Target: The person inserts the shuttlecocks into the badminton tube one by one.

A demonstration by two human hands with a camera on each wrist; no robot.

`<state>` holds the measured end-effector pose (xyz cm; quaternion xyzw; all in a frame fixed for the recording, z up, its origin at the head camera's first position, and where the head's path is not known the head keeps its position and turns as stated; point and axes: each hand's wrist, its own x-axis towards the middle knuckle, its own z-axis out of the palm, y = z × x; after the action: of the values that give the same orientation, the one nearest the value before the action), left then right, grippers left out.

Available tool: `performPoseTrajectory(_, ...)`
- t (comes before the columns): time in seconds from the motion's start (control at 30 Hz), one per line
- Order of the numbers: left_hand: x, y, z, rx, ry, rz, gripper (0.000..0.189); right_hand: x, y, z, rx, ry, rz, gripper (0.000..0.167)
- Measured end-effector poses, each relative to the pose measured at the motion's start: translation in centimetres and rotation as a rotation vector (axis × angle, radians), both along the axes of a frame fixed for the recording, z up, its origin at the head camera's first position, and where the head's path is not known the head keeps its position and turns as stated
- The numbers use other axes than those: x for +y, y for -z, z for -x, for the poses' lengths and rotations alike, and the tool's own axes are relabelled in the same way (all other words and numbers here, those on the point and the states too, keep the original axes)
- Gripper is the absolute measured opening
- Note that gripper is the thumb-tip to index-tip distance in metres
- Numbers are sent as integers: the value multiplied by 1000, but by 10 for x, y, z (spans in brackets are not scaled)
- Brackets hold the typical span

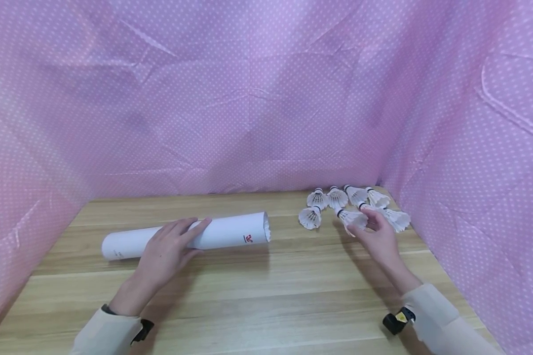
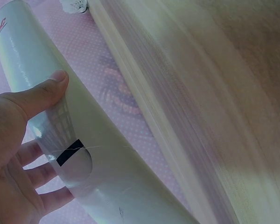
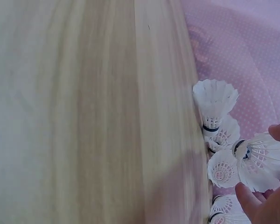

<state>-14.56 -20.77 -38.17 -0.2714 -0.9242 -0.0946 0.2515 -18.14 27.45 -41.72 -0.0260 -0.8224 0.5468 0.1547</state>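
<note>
Left hand: the person's left hand holds a white tube, fingers over the top, thumb along the near side.
Tube: lies sideways over the left half of the table; whether it touches the wood is hard to tell. A red logo sits near its right end, which is open and shows a white, ruffled edge inside.
Right hand: the right hand pinches one shuttlecock by its feathered skirt, thumb and fingers apart across it, the cork pointing away to the upper left.
Other shuttlecocks: a loose group near the table's far right corner, behind and beside the pinched one.
Surroundings: pink dotted cloth behind and at both sides.
</note>
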Motion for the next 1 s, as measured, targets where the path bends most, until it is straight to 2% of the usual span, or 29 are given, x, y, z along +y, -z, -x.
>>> performPoseTrajectory(0.17,0,0,0,0,0,3,84,0,-2,-7,-1,-18,15,56)
performPoseTrajectory(0.4,1,-1,0,0,3,5,84,-2,-9,-20,-59,-52,62,61)
performPoseTrajectory(0.57,2,-2,1,0,5,6,83,-8,-15,-28,-58,-71,95,62)
performPoseTrajectory(0.73,2,-2,1,-3,5,8,83,-17,-20,-35,-64,-121,113,62)
performPoseTrajectory(1.0,3,-3,1,-23,-5,13,84,-31,-28,-38,-55,-243,135,58)
